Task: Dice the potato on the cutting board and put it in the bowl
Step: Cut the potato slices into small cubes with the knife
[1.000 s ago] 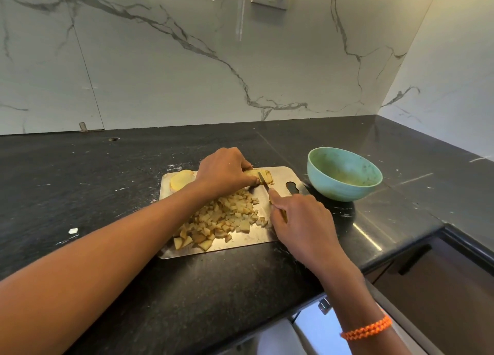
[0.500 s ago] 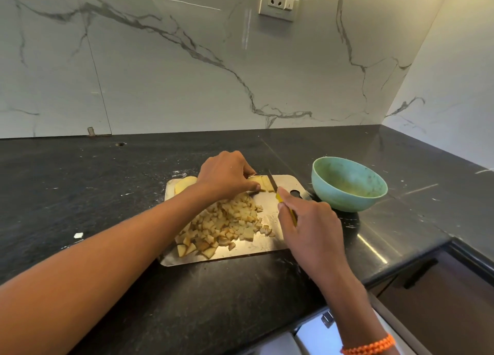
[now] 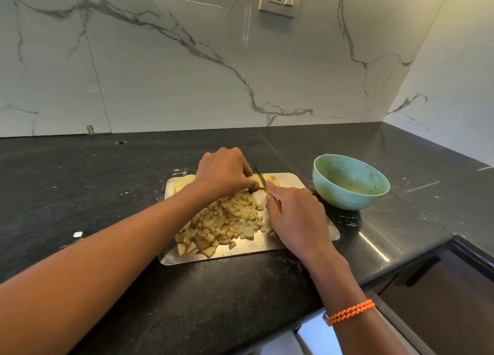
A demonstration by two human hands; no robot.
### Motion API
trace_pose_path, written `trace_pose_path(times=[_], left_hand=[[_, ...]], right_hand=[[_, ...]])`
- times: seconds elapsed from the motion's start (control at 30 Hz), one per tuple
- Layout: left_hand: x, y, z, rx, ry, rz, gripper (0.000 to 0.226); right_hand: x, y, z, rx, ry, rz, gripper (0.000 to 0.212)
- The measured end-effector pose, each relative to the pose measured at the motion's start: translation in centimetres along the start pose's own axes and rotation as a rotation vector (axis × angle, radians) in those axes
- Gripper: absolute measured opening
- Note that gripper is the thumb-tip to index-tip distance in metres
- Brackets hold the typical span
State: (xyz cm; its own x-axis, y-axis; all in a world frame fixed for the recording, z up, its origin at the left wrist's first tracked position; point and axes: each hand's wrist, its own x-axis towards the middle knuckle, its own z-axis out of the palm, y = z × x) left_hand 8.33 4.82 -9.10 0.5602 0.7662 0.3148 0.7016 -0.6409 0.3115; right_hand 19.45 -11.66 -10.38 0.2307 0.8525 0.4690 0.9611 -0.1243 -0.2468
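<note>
The left hand [image 3: 223,171] arches over the far end of the board, its fingertips curled down and pinning a potato piece [image 3: 270,180] against the metal. The right hand [image 3: 296,217] is wrapped round the yellow handle of a small knife [image 3: 260,175], forefinger stretched along it, with the blade set across that piece just beside the left fingertips.

All of this sits on a black stone counter [image 3: 107,194] under a marble-veined wall. The steel cutting board [image 3: 288,181] lies near the counter's front edge. The green bowl [image 3: 351,182] stands just off the board's right end and appears to hold no potato. A heap of diced potato [image 3: 224,223] covers the board's middle and near part, and another uncut slab [image 3: 184,182] shows behind the left wrist.

Dicing looks well along, though nothing seems to have been moved across to the bowl. For a clean cut the person would do best to keep the left fingertips tucked back from the edge, press the blade straight down through the piece, and shift the holding fingers away as the strip shortens, since the blade and fingers are very close.
</note>
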Motion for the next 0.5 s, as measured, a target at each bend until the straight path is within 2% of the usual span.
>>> trace_pose_path(times=[0.23, 0.5], left_hand=[[-0.5, 0.6, 0.3, 0.0, 0.037, -0.026, 0.035], [-0.7, 0.7, 0.6, -0.019, 0.054, -0.045, 0.033]], right_hand=[[0.3, 0.1, 0.3, -0.014, -0.093, -0.016, 0.04], [-1.1, 0.7, -0.4, 0.012, -0.121, -0.014, 0.04]])
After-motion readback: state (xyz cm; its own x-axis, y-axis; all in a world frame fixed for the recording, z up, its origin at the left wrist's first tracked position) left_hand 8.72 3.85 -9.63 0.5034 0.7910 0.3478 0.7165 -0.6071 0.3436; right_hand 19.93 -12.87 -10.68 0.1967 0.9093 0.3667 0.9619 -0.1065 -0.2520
